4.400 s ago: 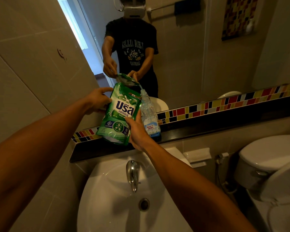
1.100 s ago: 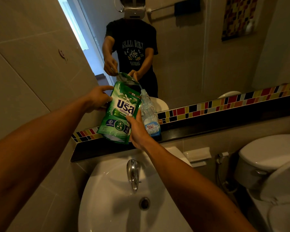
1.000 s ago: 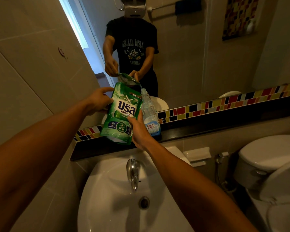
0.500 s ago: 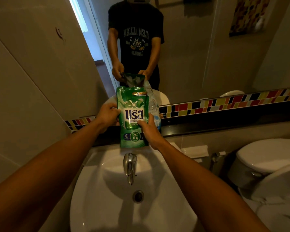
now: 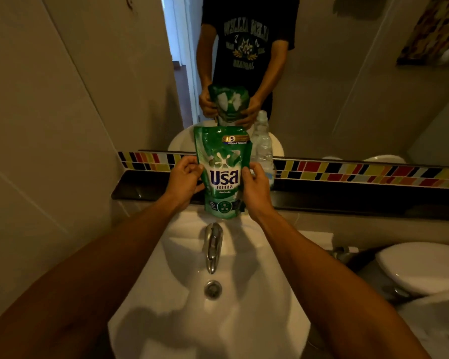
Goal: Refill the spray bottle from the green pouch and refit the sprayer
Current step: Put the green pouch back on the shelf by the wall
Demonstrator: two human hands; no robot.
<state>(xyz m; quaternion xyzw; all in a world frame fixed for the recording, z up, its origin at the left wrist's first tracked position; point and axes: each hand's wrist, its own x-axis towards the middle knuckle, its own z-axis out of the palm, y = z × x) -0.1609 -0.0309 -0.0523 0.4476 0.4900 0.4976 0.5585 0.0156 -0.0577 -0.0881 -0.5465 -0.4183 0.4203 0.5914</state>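
1. Above the sink, both hands hold the green pouch upright, label facing me.
2. Left hand: fingers curled onto the pouch's left edge at about mid-height, thumb on the front. Closed on it.
3. Right hand: same on the right edge, thumb on the front beside the logo. Closed on it.
4. Pouch bottom hangs just above the tap, in front of the dark ledge. I can't tell whether it touches the ledge or the sink rim.
5. Pouch top edge reads level; I can't see an opening or spout from this angle.
6. Spray bottle: clear, stands upright on the ledge just behind and right of the pouch, partly hidden by it and by my right hand. Neck looks bare, no sprayer on it. Fill level not readable in this light.
7. Sprayer head: I can't locate it in view.
8. Mirror over the coloured tile strip shows the pouch's back gripped by both hands, which matches.
9. Toilet at far right, lid closed, well apart from the work.
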